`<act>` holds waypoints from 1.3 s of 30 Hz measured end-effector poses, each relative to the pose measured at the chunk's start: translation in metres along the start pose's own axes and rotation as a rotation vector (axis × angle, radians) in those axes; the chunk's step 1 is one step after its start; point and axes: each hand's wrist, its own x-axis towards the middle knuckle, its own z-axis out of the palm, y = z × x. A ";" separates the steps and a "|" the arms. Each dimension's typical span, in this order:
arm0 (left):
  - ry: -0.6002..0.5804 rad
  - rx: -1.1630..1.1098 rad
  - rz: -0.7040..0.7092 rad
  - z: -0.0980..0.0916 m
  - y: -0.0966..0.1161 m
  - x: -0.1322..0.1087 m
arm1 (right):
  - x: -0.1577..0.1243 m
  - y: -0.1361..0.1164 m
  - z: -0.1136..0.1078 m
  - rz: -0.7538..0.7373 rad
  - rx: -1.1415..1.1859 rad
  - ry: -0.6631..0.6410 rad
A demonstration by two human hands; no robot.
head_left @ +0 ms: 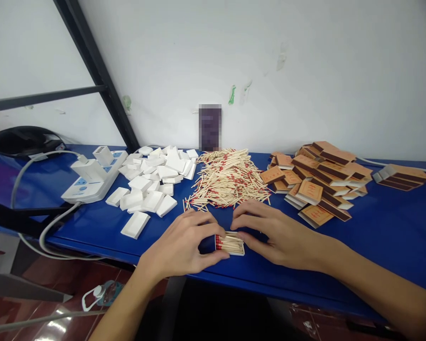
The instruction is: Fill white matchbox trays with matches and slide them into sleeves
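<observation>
A small white tray (238, 253) filled with red-tipped matches (229, 243) lies on the blue table close to its front edge. My left hand (188, 242) curves round the tray's left end, thumb and fingers at its two long sides, closed on it. From the right, my right hand (273, 232) touches the tray's right end with its thumb, its fingers bent above and apart from the thumb. Behind both hands rises a heap of loose matches (230, 177). White empty trays (152, 175) are piled left of the heap, and orange-brown matchbox sleeves (315, 177) right of it.
A power strip (99, 182) with chargers and white cables sits at the left beside a black metal frame (102, 76). Several sleeves (401, 177) stand apart at the far right. The blue table (262, 279) meets a white wall behind; a bottle (110, 292) is on the floor.
</observation>
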 end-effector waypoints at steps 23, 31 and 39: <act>0.028 0.045 0.020 0.003 0.001 0.001 | 0.003 0.003 0.020 0.014 -0.154 0.040; -0.006 0.032 -0.003 0.002 0.000 0.001 | 0.003 0.002 0.021 0.022 -0.149 0.024; -0.001 -0.001 -0.043 0.003 -0.001 0.001 | -0.032 0.019 -0.021 0.244 -0.690 0.074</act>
